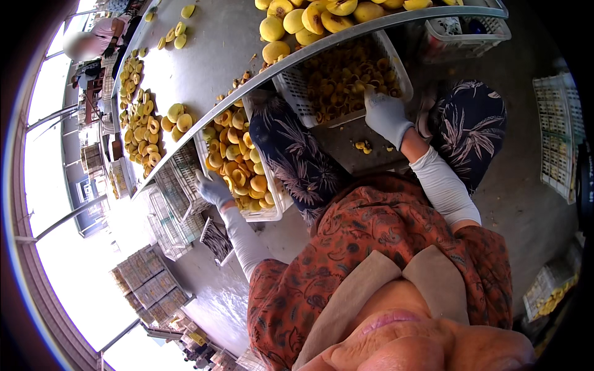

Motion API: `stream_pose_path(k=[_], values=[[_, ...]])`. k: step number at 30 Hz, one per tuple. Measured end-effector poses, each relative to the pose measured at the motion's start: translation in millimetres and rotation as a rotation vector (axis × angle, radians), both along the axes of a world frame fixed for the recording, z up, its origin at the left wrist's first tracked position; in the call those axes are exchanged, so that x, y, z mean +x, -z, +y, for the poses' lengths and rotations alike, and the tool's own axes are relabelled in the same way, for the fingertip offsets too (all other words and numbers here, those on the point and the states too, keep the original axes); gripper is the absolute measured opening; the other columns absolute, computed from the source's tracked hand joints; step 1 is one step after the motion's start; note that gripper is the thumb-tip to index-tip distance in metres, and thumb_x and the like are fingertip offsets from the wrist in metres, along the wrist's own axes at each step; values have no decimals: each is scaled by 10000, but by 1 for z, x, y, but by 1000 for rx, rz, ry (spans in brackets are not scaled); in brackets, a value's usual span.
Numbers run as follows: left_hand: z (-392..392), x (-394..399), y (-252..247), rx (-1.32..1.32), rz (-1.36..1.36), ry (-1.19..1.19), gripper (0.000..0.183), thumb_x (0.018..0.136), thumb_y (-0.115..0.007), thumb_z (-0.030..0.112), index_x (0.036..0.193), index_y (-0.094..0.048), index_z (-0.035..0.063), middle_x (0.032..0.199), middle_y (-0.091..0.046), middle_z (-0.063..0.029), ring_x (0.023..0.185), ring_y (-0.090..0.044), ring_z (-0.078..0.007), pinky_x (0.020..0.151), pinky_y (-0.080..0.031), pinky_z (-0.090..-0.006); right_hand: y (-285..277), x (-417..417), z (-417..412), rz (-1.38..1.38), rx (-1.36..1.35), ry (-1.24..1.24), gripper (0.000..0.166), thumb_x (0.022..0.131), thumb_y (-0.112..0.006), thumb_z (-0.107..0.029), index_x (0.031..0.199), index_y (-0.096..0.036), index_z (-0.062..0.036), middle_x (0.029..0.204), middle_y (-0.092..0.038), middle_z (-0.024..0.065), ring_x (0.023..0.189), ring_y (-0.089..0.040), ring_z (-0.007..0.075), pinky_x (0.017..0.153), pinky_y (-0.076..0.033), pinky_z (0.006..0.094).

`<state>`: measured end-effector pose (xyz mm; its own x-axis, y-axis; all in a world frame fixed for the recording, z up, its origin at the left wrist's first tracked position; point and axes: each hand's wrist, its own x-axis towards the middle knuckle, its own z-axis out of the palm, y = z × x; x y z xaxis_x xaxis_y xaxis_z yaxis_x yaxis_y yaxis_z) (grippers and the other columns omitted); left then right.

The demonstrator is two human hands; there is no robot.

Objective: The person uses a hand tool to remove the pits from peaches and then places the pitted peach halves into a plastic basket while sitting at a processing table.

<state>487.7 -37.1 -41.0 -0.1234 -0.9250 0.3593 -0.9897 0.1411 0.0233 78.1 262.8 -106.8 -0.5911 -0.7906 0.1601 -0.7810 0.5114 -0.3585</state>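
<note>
My left hand (214, 189), in a pale glove, is at the outer rim of a white plastic crate (276, 208) and seems to grip it. Yellow-orange peach halves (239, 171) fill that crate, beside my left leg. My right hand (387, 116), also gloved, is over the near side of a second white crate (336, 121) between my knees. Its fingers are curled in over peach scraps (343, 88); whether they hold a scrap or the rim cannot be told.
A metal table (218, 41) with a raised edge runs across before me. It bears whole-looking peaches (320, 18) and many halves (141, 130). Stacked crates (174, 222) stand at left, another crate (559, 134) at right. Scraps (363, 147) lie on the floor. A person (104, 39) is at the table's far side.
</note>
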Motion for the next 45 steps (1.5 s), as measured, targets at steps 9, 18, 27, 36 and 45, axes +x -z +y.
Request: stream_pose_path(k=[9,18,27,36,45], values=[[-18,-382,-72,219,133,718,726,869,-658,567,1348,-546,32,1246,-644,-223,1124,-631,-393,929,-511,-446,27,-6,12,84,316,-226,364,859,-570,-151,1192,-627,-16,894,-705,160,694,-701,308,570,-522,436],[-39,-372,-54,364,372,828,826,783,-767,449,1403,-480,-15,1169,-681,-203,1042,-684,-333,883,-544,-411,-43,-6,-10,-507,-213,-53,246,875,-564,-137,1081,-566,-3,830,-679,201,782,-684,369,676,-521,458],[60,-338,-82,1225,1634,1057,477,1017,-522,221,1428,-418,2,1317,-563,-191,1154,-622,-304,936,-570,-447,-88,-3,-17,-910,-710,-56,256,874,-621,-154,1063,-554,6,846,-640,232,821,-650,401,729,-489,442],[150,-366,-75,1079,1479,894,612,1056,-405,496,1325,-497,-46,1216,-629,-172,1080,-622,-244,922,-543,-350,-91,3,-14,-263,-666,-38,259,877,-638,-127,1027,-449,-33,694,-644,150,630,-673,350,547,-511,430],[165,-374,-68,981,1402,796,574,1076,-349,466,1077,-647,-25,983,-706,-107,832,-662,-165,754,-545,-266,-80,1,-9,-244,-309,-79,459,843,-656,-94,1215,-426,45,810,-670,182,735,-684,348,593,-523,414]])
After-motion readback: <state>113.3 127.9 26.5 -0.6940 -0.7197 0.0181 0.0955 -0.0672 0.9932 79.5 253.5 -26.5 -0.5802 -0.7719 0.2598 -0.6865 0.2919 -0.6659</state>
